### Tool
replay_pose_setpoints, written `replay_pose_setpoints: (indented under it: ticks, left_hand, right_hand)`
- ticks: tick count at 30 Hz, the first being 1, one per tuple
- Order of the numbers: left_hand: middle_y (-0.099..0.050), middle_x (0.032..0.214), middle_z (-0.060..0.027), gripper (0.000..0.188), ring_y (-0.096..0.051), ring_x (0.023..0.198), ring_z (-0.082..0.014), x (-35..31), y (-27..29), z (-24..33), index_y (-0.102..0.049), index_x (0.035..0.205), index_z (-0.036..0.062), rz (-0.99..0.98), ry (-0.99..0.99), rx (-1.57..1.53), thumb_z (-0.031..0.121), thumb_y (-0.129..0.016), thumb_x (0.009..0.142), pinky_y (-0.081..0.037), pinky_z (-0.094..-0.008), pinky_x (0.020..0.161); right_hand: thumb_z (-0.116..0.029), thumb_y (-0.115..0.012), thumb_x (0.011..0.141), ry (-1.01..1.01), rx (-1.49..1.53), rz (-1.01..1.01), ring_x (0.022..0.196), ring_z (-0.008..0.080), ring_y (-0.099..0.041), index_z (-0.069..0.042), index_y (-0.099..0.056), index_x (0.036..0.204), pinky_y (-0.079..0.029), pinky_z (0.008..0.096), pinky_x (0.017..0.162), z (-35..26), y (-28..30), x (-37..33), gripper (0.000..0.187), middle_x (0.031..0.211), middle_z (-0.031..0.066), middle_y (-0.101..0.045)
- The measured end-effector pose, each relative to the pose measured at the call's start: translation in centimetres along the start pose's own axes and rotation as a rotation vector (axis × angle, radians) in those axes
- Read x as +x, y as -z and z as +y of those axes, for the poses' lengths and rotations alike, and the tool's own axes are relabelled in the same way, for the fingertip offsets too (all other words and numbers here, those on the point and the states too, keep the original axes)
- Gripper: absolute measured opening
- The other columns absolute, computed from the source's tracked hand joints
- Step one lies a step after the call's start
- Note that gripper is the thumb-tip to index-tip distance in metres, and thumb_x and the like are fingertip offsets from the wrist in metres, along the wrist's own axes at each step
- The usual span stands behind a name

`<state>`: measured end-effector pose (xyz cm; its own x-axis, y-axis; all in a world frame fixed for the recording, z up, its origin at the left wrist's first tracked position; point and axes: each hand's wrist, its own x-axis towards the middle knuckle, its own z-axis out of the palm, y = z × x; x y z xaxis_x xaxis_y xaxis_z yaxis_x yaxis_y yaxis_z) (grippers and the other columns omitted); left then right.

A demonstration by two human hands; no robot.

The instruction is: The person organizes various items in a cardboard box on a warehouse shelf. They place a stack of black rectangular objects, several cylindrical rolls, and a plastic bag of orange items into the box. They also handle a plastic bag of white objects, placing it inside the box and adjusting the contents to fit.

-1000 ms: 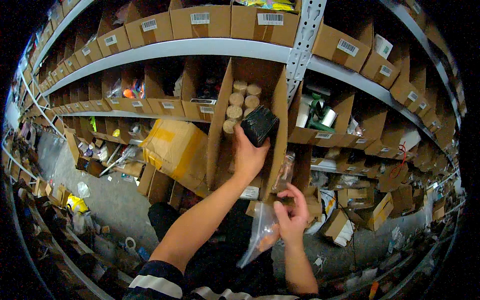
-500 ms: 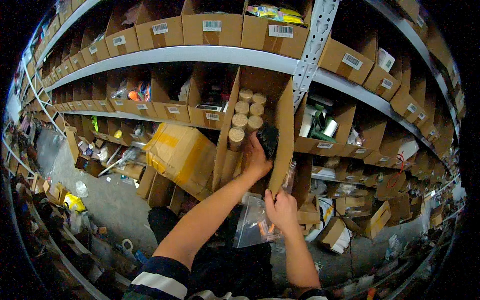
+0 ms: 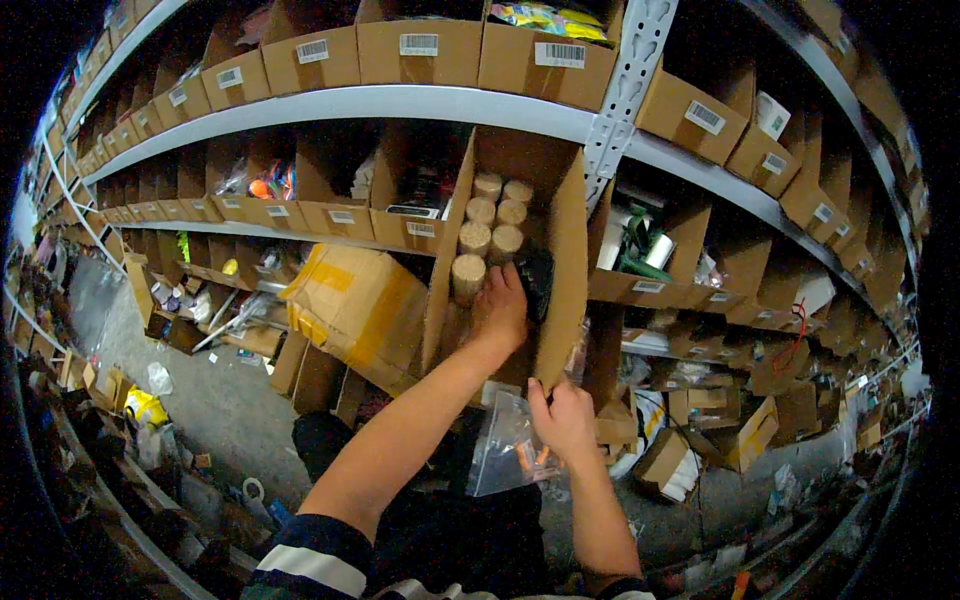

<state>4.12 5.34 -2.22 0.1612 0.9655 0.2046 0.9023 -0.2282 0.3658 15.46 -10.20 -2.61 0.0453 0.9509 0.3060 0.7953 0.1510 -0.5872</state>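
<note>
A long cardboard box [image 3: 568,230] is pulled partly out of the middle shelf, tilted toward me. Several round, tan, speckled-ended cylinders [image 3: 469,268] stand inside it in two rows, and a dark bundle [image 3: 538,275] lies along its right wall. My left hand [image 3: 498,310] reaches into the box with fingers bent together beside the nearest cylinders; what the fingertips grip is hidden. My right hand [image 3: 564,418] pinches the box's near right edge. Beneath that hand hangs a clear plastic bag [image 3: 505,445] with small orange items, apparently held along with the edge.
A taped carton [image 3: 350,310] leans at the left of the box. Grey shelf beams [image 3: 400,103] carry rows of open bins, and a perforated metal upright [image 3: 612,120] rises just behind. Loose cartons [image 3: 670,465] and a yellow bag [image 3: 146,407] lie on the floor.
My left hand has drawn back slightly and left, away from the dark bundle toward the cylinders, its fingers now bent more closely together. My right hand stays on the box edge.
</note>
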Motion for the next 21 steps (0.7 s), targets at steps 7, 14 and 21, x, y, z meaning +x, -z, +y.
replay_pose_setpoints:
  ticks: [7,14,21]
  left_hand:
    - [-0.053,0.123,-0.0293,0.068,-0.068,0.094,-0.0471,1.0,0.6,0.0,-0.038,0.124,-0.0038,0.052,-0.024,-0.153,-0.001,-0.081,0.072,-0.059,-0.0523,0.076]
    - [-0.056,0.122,-0.0303,0.064,-0.068,0.097,-0.0473,3.8,-1.8,-0.9,-0.039,0.124,-0.0042,0.088,-0.065,-0.142,0.000,-0.080,0.074,-0.059,-0.0512,0.080]
    - [-0.067,0.109,-0.0304,0.052,-0.070,0.098,-0.0442,3.6,-0.6,-1.4,-0.045,0.118,-0.0038,-0.077,-0.071,-0.187,0.003,-0.077,0.078,-0.059,-0.0506,0.081]
  right_hand:
    - [-0.042,-0.054,0.100,-0.010,-0.021,0.008,0.064,0.0465,-0.067,0.003,-0.064,0.077,-0.056,0.0541,0.063,0.0,-0.2,-0.1,0.052,0.068,0.0281,-0.065]
    - [-0.031,-0.059,0.097,-0.035,-0.048,-0.039,0.067,0.0461,-0.067,0.004,-0.065,0.084,-0.054,0.0516,0.063,0.1,-0.1,-0.2,0.039,0.070,0.0277,-0.065]
    - [-0.040,-0.056,0.098,-0.027,-0.026,0.001,0.064,0.0467,-0.067,0.003,-0.066,0.081,-0.056,0.0548,0.064,-0.2,-0.4,0.0,0.047,0.068,0.0277,-0.066]
